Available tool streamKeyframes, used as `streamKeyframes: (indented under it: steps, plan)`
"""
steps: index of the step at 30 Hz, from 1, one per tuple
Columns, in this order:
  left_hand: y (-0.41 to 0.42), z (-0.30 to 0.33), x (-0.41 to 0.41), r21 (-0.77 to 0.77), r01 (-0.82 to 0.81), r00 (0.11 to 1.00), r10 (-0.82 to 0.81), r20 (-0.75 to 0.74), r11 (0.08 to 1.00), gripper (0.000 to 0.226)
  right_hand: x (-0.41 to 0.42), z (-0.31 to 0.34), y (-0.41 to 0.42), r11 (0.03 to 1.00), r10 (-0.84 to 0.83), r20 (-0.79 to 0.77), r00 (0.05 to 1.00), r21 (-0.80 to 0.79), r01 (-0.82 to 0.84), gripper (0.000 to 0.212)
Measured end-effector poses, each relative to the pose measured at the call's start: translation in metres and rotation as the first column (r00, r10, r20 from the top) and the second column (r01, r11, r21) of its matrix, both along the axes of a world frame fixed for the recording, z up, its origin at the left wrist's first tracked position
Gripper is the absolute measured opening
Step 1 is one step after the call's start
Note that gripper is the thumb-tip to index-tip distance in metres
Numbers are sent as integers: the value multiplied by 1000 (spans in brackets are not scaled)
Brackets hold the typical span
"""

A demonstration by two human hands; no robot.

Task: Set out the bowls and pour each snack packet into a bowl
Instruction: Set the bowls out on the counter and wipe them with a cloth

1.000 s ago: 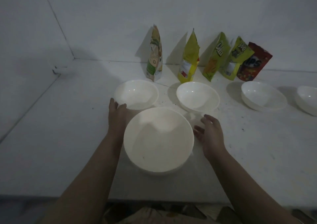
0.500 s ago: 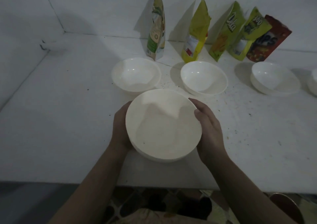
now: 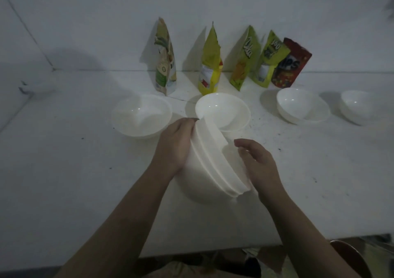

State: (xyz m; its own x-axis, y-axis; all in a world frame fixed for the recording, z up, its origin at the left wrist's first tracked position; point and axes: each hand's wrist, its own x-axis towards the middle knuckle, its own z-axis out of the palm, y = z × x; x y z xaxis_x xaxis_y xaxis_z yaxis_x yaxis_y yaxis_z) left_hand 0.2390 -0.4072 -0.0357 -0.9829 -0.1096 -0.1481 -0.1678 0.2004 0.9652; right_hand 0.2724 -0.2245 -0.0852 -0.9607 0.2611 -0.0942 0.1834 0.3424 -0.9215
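Near the counter's [image 3: 64, 171] front edge, left hand [image 3: 174, 147] and right hand [image 3: 259, 167] both grip tilted stacked bowls [image 3: 209, 171], apparently two; five packets [image 3: 210, 64] line the back edge.

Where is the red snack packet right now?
In the head view the red snack packet leans against the back wall at the right end of the packet row, beside a green packet and behind an empty white bowl.
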Motion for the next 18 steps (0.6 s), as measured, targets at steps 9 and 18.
streamKeyframes:
  steps: [9, 18]
  plan:
    - [42, 19, -6, -244, 85, 990, -110, -91, 966, 29, -5, 71, -6, 947, 239, 125, 963, -249, -202, 46]
    - [36, 32, 7, -426, 210, 974, -225, 14, 880, 38, -11, 76, -9, 955, 197, 69, 978, -240, -175, 36]
